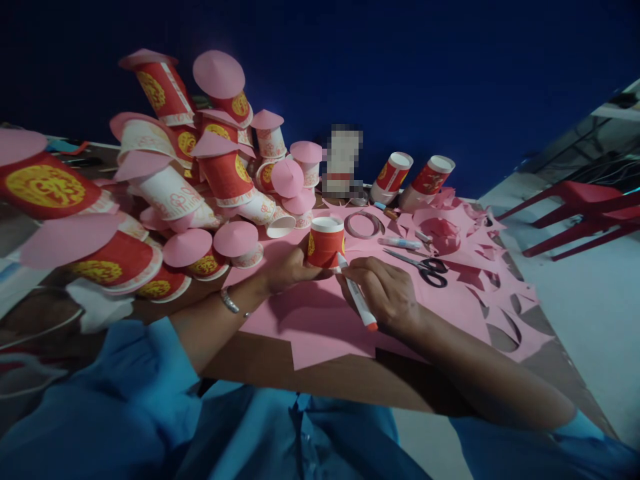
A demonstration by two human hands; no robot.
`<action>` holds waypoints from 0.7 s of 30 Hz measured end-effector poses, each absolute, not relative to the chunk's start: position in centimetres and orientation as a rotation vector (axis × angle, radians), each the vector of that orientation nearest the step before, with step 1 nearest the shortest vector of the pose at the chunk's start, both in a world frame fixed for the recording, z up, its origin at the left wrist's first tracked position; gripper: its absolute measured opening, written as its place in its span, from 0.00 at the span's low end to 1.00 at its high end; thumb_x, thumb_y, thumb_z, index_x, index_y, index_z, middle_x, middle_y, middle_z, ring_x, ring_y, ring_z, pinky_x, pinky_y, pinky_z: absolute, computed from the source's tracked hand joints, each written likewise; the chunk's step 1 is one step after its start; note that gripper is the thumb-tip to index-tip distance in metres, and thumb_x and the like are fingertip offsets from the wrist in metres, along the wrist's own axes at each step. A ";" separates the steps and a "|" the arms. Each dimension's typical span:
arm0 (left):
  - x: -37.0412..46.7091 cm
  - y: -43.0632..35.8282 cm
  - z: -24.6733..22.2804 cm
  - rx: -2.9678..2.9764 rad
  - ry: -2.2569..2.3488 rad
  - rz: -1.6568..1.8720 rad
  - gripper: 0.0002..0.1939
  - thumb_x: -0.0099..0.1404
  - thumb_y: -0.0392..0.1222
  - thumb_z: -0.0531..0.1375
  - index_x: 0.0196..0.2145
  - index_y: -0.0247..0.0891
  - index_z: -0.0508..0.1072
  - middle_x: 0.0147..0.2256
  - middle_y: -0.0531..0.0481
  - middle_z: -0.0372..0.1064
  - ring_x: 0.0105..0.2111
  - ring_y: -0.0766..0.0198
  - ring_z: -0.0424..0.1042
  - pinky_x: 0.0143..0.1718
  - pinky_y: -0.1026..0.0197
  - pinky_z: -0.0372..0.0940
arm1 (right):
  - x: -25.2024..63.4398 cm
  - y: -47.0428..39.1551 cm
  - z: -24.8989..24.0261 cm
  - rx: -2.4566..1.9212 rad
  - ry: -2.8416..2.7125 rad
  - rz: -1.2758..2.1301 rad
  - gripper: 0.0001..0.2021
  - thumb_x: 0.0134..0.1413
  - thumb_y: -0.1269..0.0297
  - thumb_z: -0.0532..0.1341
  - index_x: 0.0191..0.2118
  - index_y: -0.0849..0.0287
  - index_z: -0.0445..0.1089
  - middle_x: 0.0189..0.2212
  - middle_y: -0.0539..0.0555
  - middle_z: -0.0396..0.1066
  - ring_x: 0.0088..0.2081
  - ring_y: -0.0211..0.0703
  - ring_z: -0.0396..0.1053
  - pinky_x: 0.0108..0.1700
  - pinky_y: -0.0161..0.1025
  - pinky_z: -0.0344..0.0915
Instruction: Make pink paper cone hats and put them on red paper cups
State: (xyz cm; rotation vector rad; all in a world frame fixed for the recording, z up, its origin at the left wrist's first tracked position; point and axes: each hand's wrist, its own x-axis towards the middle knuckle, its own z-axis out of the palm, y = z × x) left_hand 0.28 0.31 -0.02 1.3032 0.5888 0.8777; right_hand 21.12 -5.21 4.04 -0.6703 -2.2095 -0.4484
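Note:
My left hand is closed round the lower left of a red paper cup with yellow patterns and a white rim on top. Between the fingers of my right hand is a white marker with an orange-red end pointing toward me. Its other end meets the lower right side of the cup. Pink paper sheets lie under both hands. Just right of the cup are a roll of tape, a capped pen-like tube and black-handled scissors.
Several red and white paper cups with pink cone tops are piled on the left. Two stacks of cups stand at the back. Cut pink scraps cover the table's right side. A red stool is on the floor beyond.

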 end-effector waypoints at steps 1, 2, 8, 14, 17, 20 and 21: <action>0.3 0.3 0.0 1.297 0.587 0.875 0.30 0.58 0.47 0.75 0.54 0.41 0.70 0.48 0.47 0.76 0.50 0.57 0.76 0.59 0.51 0.68 | 21.2 -5.2 4.2 -0.671 -2.208 -0.452 0.03 0.68 0.73 0.60 0.45 0.62 0.68 0.32 0.57 0.76 0.32 0.43 0.73 0.33 0.38 0.69; 0.3 0.3 0.1 1.292 0.586 0.873 0.30 0.58 0.47 0.75 0.54 0.40 0.70 0.48 0.46 0.76 0.50 0.57 0.76 0.59 0.50 0.68 | 21.2 -5.1 4.3 -0.670 -2.208 -0.456 0.03 0.68 0.74 0.60 0.45 0.63 0.68 0.32 0.57 0.76 0.32 0.44 0.73 0.33 0.38 0.69; 0.3 0.4 0.0 1.278 0.587 0.850 0.29 0.58 0.46 0.75 0.53 0.39 0.72 0.48 0.45 0.77 0.50 0.55 0.76 0.59 0.49 0.68 | 21.3 -4.8 4.2 -0.673 -2.188 -0.449 0.03 0.67 0.75 0.61 0.45 0.62 0.68 0.31 0.56 0.76 0.32 0.43 0.73 0.32 0.37 0.69; 0.3 0.3 -0.1 1.297 0.577 0.851 0.28 0.58 0.47 0.74 0.52 0.40 0.70 0.47 0.46 0.76 0.49 0.55 0.76 0.57 0.50 0.69 | 21.2 -5.2 4.4 -0.643 -2.167 -0.429 0.05 0.65 0.74 0.63 0.45 0.63 0.68 0.32 0.58 0.77 0.33 0.43 0.74 0.32 0.37 0.70; 0.1 0.3 0.2 1.315 0.643 0.834 0.35 0.55 0.49 0.75 0.55 0.40 0.65 0.50 0.44 0.75 0.49 0.54 0.76 0.54 0.50 0.70 | 21.0 -5.6 4.7 -0.587 -2.171 -0.450 0.06 0.65 0.75 0.64 0.45 0.63 0.68 0.33 0.58 0.78 0.32 0.42 0.73 0.32 0.37 0.71; -0.2 0.5 -0.1 1.436 0.737 0.789 0.41 0.54 0.51 0.75 0.58 0.39 0.62 0.53 0.41 0.74 0.50 0.52 0.75 0.52 0.51 0.70 | 20.8 -5.8 4.7 -0.557 -2.216 -0.468 0.06 0.65 0.74 0.64 0.45 0.63 0.68 0.34 0.58 0.78 0.32 0.42 0.73 0.33 0.38 0.71; -0.3 0.6 -0.3 1.513 0.764 0.772 0.41 0.55 0.52 0.75 0.59 0.39 0.61 0.53 0.41 0.74 0.50 0.52 0.75 0.51 0.51 0.71 | 20.8 -5.8 4.6 -0.559 -2.226 -0.476 0.06 0.65 0.74 0.64 0.45 0.63 0.68 0.34 0.58 0.78 0.32 0.42 0.73 0.32 0.38 0.71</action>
